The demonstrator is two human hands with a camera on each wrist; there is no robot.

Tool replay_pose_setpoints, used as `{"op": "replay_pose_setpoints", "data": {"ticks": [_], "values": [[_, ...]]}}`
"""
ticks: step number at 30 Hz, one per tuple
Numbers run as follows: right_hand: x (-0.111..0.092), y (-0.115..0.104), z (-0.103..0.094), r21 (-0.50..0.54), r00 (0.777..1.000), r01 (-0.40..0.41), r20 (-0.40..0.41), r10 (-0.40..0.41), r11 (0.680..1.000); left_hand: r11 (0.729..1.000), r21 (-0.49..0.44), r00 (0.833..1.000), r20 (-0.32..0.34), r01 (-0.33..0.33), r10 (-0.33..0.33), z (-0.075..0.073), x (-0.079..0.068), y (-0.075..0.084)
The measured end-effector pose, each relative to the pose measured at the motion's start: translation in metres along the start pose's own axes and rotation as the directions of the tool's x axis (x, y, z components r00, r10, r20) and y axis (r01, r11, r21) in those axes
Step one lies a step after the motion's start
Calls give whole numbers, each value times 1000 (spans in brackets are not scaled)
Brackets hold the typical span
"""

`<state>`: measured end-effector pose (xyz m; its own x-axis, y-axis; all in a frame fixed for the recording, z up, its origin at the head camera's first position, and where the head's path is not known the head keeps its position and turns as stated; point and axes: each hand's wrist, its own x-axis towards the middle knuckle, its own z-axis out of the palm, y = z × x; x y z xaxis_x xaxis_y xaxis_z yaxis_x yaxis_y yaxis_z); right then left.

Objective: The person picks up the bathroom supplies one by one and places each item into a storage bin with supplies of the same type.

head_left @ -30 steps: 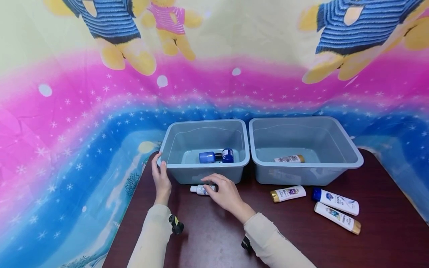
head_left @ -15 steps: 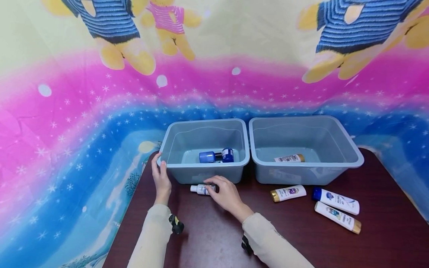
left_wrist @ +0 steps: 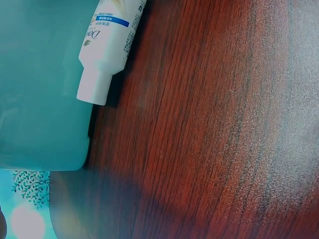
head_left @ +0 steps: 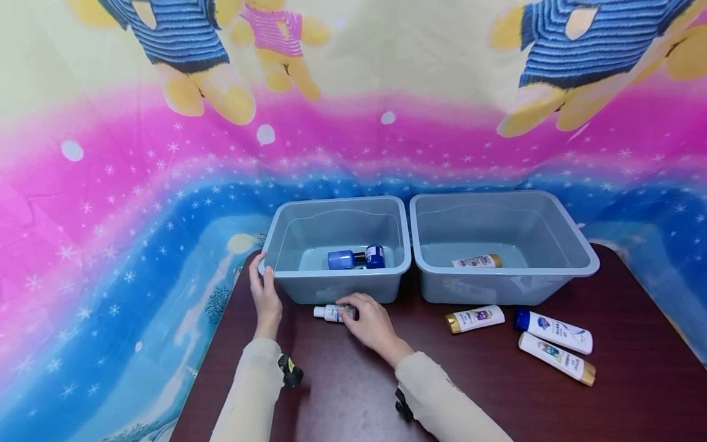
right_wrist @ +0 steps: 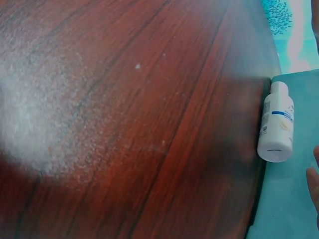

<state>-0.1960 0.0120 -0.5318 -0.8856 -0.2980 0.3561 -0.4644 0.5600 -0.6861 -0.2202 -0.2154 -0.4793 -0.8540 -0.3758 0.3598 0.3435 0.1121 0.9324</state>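
Now the right hand (head_left: 371,319) has its thumb and fingers parted above the small bottle (head_left: 327,313), gripping nothing; the right wrist view shows a gap between fingertips and bottle. The bottle lies on the table (head_left: 342,393), base end beneath those fingers, cap pointing toward the left hand (head_left: 266,304), whose extended fingers touch the left bin's (head_left: 337,285) near corner. Past the right fingers, inside that bin, lie two blue bottles (head_left: 340,259); well to their right lie three white bottles (head_left: 476,318).
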Motion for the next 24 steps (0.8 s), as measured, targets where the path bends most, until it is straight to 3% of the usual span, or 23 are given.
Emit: {"op": "replay_pose_setpoints", "data": {"ticks": [24], "values": [[9,0,15,-78,990,-95,93,102,992,1000,0,1000,-2,10,-10,0,0,1]]}}
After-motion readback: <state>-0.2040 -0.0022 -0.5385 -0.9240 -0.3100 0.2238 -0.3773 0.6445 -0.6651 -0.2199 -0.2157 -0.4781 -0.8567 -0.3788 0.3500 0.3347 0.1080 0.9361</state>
